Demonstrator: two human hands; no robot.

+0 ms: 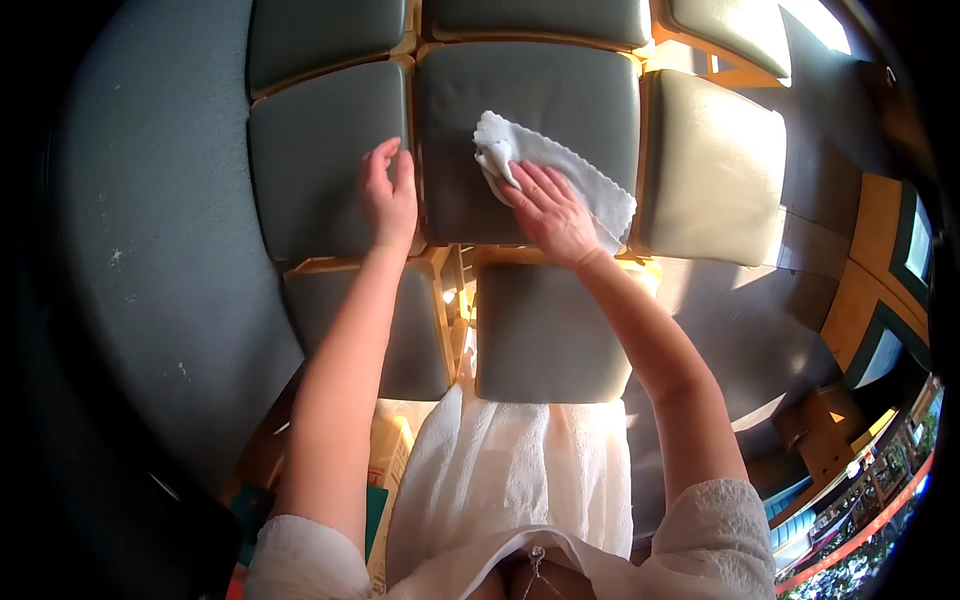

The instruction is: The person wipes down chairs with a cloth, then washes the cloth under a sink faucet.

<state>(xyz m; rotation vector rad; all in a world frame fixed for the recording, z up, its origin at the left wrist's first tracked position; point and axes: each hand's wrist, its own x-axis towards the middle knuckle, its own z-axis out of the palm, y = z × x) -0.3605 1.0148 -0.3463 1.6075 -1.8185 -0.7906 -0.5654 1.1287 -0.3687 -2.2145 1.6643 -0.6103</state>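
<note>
My right hand (556,215) lies with fingers stretched out on top of a white cloth (590,187) with scalloped edges. The cloth rests on the dark grey padded seat (530,90) in the middle. One end of it is folded and bunched near my fingertips; the other end lies spread under and past my hand. My left hand (388,195) is over the right part of the neighbouring grey seat (310,160). Its fingers are slightly bent and apart from the thumb, with nothing in them. Whether it touches the seat I cannot tell.
More padded seats with wooden frames stand close together around these, including a sunlit one (712,165) on the right and two nearer my body (550,335). A grey surface (170,220) runs along the left. Wooden furniture (875,260) stands at the far right.
</note>
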